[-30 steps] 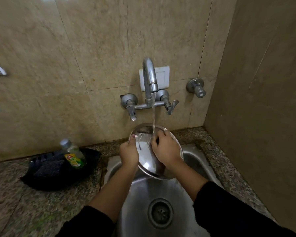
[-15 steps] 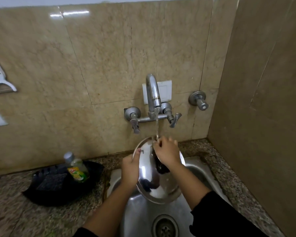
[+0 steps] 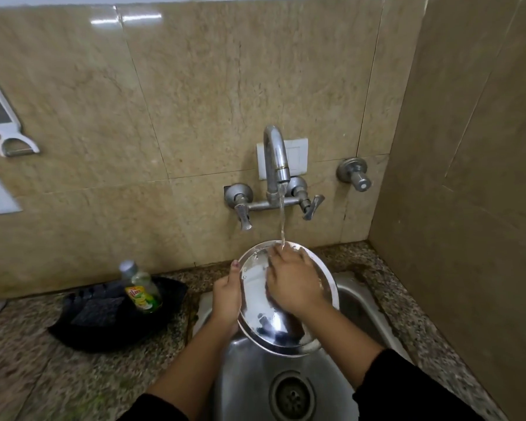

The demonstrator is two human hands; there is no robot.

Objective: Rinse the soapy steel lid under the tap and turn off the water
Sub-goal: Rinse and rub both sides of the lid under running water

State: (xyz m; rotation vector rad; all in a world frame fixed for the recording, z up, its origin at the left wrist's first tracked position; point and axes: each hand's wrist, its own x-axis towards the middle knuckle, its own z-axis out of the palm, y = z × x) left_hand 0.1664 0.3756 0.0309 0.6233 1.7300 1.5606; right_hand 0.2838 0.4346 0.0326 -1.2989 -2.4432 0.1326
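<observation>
Compared with a second earlier, the right hand (image 3: 295, 284) had shifted up the steel lid (image 3: 286, 299), fingers spread flat, rubbing where the water stream (image 3: 282, 220) landed; rinsing continued. The left hand (image 3: 227, 299) gripped the lid's left rim, tilting it over the sink (image 3: 249, 366). The tap (image 3: 275, 159) ran; its right lever (image 3: 312, 206) was untouched.

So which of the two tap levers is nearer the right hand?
The right lever, angled outward beside the water stream. It is nearer the right hand on the lid than the left lever, which hangs straight down.
</observation>
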